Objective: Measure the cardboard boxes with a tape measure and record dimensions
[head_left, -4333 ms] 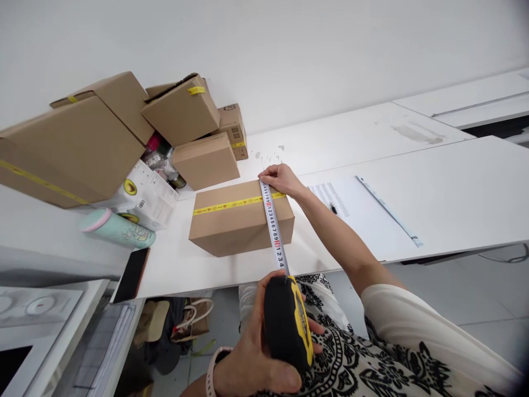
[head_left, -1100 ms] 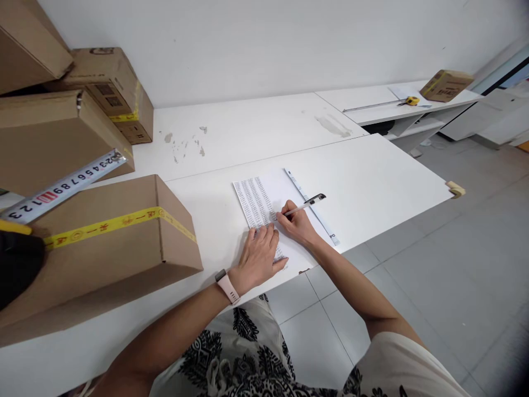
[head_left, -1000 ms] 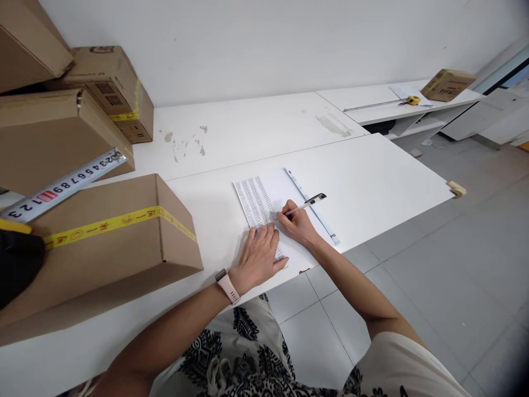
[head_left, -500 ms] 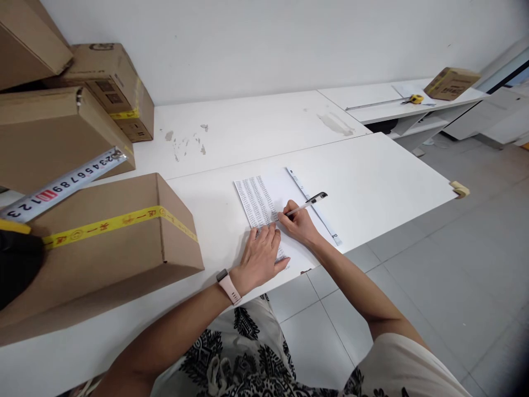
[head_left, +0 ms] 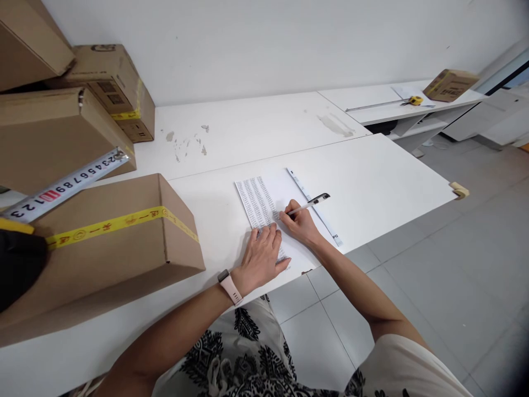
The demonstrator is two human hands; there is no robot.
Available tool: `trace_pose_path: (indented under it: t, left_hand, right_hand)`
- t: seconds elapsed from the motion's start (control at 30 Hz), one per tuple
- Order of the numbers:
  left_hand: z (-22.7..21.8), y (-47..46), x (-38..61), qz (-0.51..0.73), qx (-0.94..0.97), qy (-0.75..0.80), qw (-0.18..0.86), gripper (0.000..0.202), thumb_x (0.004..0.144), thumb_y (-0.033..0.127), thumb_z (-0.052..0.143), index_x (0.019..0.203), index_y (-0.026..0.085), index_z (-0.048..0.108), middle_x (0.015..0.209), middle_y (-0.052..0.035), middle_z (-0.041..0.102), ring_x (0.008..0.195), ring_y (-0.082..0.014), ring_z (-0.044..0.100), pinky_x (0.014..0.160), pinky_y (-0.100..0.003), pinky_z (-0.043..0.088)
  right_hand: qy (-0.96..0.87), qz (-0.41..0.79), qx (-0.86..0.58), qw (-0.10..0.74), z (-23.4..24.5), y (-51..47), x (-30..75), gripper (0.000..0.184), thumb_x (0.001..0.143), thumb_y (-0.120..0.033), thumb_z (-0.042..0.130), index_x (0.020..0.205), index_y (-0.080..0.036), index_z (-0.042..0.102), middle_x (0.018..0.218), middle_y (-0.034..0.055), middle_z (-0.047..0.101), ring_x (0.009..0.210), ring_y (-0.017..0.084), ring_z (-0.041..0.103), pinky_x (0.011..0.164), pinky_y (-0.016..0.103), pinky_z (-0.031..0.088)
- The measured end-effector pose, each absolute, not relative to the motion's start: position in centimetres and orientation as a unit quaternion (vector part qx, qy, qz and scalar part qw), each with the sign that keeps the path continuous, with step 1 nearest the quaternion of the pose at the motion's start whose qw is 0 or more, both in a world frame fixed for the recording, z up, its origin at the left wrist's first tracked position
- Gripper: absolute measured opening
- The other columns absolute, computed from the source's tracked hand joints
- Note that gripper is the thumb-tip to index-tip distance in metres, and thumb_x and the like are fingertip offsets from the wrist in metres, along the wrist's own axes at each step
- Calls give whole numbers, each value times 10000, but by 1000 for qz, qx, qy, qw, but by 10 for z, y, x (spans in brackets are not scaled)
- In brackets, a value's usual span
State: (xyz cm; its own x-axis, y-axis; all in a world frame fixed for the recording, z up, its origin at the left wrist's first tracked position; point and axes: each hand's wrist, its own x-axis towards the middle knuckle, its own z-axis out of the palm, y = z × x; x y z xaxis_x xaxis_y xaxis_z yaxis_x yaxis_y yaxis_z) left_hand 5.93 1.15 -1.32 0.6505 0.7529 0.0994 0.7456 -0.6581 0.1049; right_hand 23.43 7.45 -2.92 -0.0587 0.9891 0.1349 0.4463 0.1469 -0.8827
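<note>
My right hand (head_left: 300, 225) grips a pen (head_left: 308, 204) with its tip on a printed sheet of paper (head_left: 264, 203) lying on the white table (head_left: 372, 182). My left hand (head_left: 262, 258) lies flat on the sheet's near edge, fingers stretched out, a pink watch on the wrist. To the left sits a cardboard box (head_left: 107, 242) with a yellow tape band. A black and yellow tape measure (head_left: 19, 259) rests on that box, its blade (head_left: 66, 184) drawn out across the top.
More cardboard boxes (head_left: 61, 127) are stacked at the back left against the wall. A far desk holds another box (head_left: 450, 84) and a second tape measure (head_left: 414, 100). A tape roll (head_left: 460, 190) sits at the table's right corner. Grey tiled floor lies to the right.
Since 4.3 s ago both hands left the tape measure, which now lies on the box; the right hand took the pen. Over the last second the hands barely move.
</note>
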Motion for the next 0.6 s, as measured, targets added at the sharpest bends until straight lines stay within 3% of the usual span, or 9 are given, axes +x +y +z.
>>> trace_pose_path:
  t: [0.6]
  left_hand:
    - [-12,12,60,61,909,412,29,648,975,524,510,1386,23,504,1501,-265,494,1294,-370,486,1057,-518,349]
  right_hand:
    - [-638,335,-568,398,-26,74,234,216,835,-317,592,712,-240,431,587,-52,398,566,129,377,548,283,308]
